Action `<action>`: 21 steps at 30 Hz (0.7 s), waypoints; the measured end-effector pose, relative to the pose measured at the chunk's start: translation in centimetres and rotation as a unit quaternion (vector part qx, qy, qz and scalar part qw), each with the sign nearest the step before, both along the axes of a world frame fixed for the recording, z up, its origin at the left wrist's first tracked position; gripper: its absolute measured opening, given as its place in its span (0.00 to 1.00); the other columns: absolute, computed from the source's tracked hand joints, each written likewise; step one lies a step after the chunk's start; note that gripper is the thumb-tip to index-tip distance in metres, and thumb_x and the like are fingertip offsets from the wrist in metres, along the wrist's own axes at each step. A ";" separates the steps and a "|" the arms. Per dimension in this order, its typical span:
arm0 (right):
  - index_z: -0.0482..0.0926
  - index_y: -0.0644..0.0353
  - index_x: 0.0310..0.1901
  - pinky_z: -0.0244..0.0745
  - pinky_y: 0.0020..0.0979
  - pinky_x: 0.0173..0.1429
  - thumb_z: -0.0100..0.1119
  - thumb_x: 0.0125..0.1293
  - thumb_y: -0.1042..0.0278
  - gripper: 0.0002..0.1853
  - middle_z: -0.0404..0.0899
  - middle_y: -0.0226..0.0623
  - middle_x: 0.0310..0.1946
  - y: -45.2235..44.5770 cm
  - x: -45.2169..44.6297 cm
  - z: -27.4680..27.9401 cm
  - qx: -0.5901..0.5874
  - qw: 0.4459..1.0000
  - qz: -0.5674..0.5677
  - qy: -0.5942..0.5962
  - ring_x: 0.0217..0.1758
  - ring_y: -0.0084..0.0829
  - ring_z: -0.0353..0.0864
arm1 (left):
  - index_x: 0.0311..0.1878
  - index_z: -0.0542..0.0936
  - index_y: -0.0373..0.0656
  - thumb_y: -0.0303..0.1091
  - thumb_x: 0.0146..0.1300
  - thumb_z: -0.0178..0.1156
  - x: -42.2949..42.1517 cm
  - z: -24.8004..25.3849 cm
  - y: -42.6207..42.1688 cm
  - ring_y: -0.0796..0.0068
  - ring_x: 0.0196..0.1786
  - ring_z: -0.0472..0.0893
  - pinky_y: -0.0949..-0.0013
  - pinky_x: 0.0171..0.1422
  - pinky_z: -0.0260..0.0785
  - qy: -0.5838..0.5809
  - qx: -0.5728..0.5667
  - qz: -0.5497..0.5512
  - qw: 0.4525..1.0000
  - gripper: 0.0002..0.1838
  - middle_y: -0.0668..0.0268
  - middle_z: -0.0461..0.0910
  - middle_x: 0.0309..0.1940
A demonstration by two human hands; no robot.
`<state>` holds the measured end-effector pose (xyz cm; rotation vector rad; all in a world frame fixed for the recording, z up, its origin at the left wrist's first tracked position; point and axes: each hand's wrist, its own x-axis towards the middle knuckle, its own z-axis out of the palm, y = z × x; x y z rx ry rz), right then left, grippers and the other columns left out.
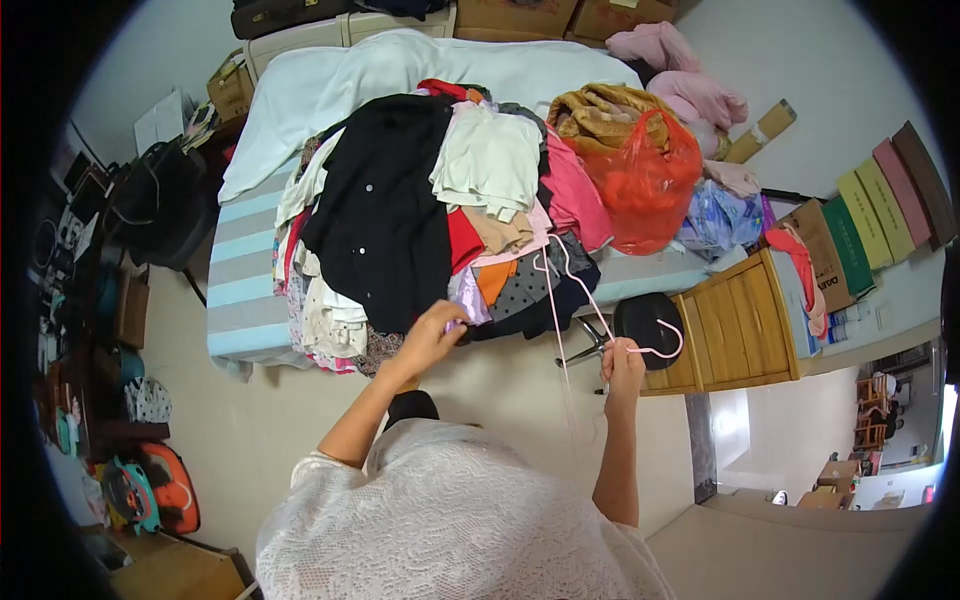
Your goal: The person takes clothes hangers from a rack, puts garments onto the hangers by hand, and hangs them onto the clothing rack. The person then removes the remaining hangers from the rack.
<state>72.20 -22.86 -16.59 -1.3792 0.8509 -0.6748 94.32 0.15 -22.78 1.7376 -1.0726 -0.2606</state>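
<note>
My right hand (623, 368) is closed around the neck of a pink clothes hanger (648, 350). The hanger's hook points right and its thin body reaches up toward the bed's front edge. At the near edge of the clothes pile, my left hand (430, 340) pinches a bit of shiny lavender cloth (467, 297). Left of centre on the pile lies a black buttoned garment (385, 200). Beside it are a pale folded garment (488, 160), a beige piece (503, 232), an orange piece (494, 282) and a grey dotted garment (525, 298).
The pile covers the middle of a striped bed (245, 270). To its right sit a red plastic bag (655, 180) and a brown blanket (600, 110). A black stool (645, 325) and a wooden cabinet (740, 325) stand at the bed's right. A black chair (165, 205) is at left.
</note>
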 end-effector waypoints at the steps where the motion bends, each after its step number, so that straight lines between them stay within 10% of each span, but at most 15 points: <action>1: 0.71 0.60 0.34 0.52 0.19 0.20 0.47 0.72 0.65 0.10 0.62 0.24 0.17 0.0 0.6 0.0 0.001 1.000 -0.008 0.014 0.17 0.14 0.57 | 0.41 0.77 0.36 0.23 0.55 0.59 1.8 -0.1 -0.2 0.54 0.47 0.76 0.62 0.54 0.68 -0.037 -0.008 0.025 0.999 0.09 0.55 0.76 0.40; 13: 0.69 0.56 0.31 0.53 0.18 0.21 0.49 0.71 0.65 0.09 0.63 0.24 0.18 3.3 12.6 -2.1 -0.014 1.000 -0.020 -0.014 0.17 0.14 0.59 | 0.63 0.62 0.34 0.32 0.49 0.69 32.0 -2.1 -3.1 0.43 0.64 0.63 0.50 0.68 0.56 -0.221 0.136 0.360 0.896 0.39 0.40 0.61 0.62; 18: 0.69 0.55 0.31 0.53 0.17 0.20 0.51 0.70 0.64 0.10 0.65 0.24 0.18 5.1 17.2 -2.4 0.029 0.999 -0.043 -0.006 0.17 0.13 0.60 | 0.47 0.76 0.35 0.37 0.53 0.67 37.0 -3.5 -2.0 0.48 0.47 0.79 0.52 0.52 0.70 -0.160 0.292 0.317 0.888 0.21 0.49 0.80 0.39; 21: 0.70 0.56 0.32 0.49 0.17 0.18 0.50 0.70 0.65 0.08 0.66 0.23 0.17 5.7 18.9 -3.1 0.031 0.997 -0.065 -0.005 0.15 0.12 0.58 | 0.36 0.78 0.36 0.38 0.57 0.63 37.1 -4.3 -1.5 0.47 0.35 0.80 0.52 0.42 0.72 -0.202 0.162 0.285 0.923 0.14 0.48 0.79 0.26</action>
